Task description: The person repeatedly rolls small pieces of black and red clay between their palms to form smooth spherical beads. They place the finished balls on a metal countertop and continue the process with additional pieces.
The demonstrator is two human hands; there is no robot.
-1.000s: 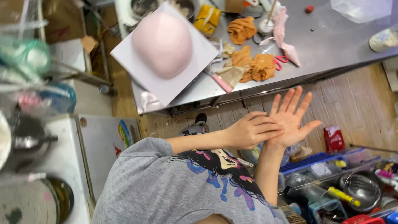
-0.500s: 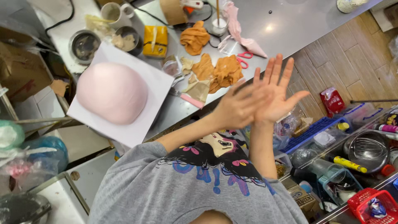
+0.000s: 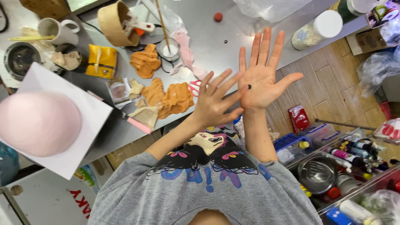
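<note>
My right hand (image 3: 263,77) is held palm up over the edge of the steel table (image 3: 216,46), fingers spread wide. A tiny black bead (image 3: 249,86) rests on its palm. My left hand (image 3: 213,104) lies beside it with its back to the camera, fingers apart, and its fingertips touch the heel of the right palm. Neither hand grips anything. Just beyond the hands lie orange clay lumps (image 3: 175,99) and red-handled scissors (image 3: 194,87).
A pink dome (image 3: 37,123) on white card sits at the left. The table holds a mug (image 3: 56,30), a yellow packet (image 3: 101,61), a tan bowl (image 3: 114,25), a small cup with a stick (image 3: 168,49), a red ball (image 3: 218,16) and a white-lidded jar (image 3: 316,30). Bins of bottles (image 3: 354,154) stand on the wooden floor.
Both hands have risen over the table edge. The left hand has slid off the right palm and spread its fingers, baring the bead. The camera view has shifted.
</note>
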